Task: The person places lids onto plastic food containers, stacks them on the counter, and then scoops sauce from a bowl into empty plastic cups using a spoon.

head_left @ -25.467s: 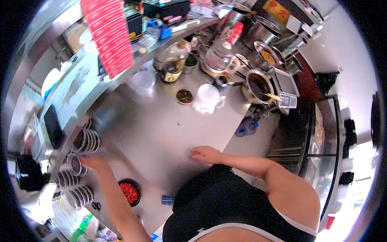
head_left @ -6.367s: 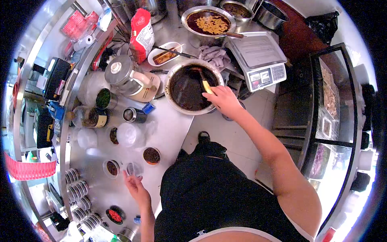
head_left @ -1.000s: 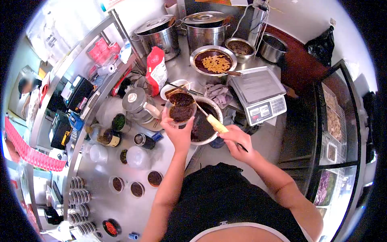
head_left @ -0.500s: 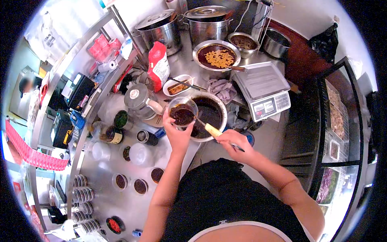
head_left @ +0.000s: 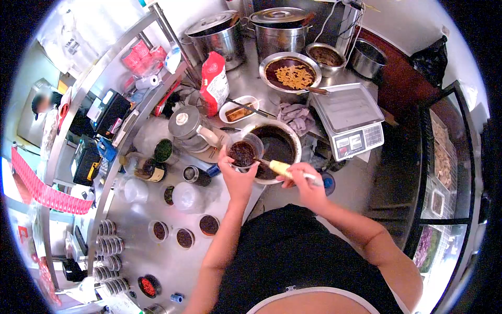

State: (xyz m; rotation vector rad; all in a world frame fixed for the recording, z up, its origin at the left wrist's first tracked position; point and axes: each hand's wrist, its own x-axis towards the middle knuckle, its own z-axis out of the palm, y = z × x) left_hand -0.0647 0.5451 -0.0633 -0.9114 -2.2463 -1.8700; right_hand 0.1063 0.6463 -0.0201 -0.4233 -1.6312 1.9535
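Head view looks straight down on both hands working at the near lip of a big bowl. Left hand (head_left: 236,175) is cupped under a small clear cup (head_left: 243,153), fingers wrapped round its lower wall, holding it roughly level and partly over the rim of the metal bowl of dark sauce (head_left: 274,150). Right hand (head_left: 305,183) is closed in a pinch grip on the pale yellow handle of a ladle (head_left: 280,167), whose dark stem runs leftward to the cup; its bowl is hidden in or behind the cup, so I cannot tell how full it is. The cup already shows a dark brown fill.

To my eye the thing to get right is keeping the cup above the big bowl so any drip falls back in, tipping the ladle slowly with the wrist, and holding the cup steady from below rather than squeezing its thin wall.

Beyond the right hand sits a grey weighing scale (head_left: 349,119), with a crumpled cloth (head_left: 296,116) between it and the sauce bowl. Beyond the left hand stands a kettle (head_left: 189,127). On the steel counter (head_left: 157,261) to the near left of that hand are several small filled cups (head_left: 209,225), set well apart from the one in hand
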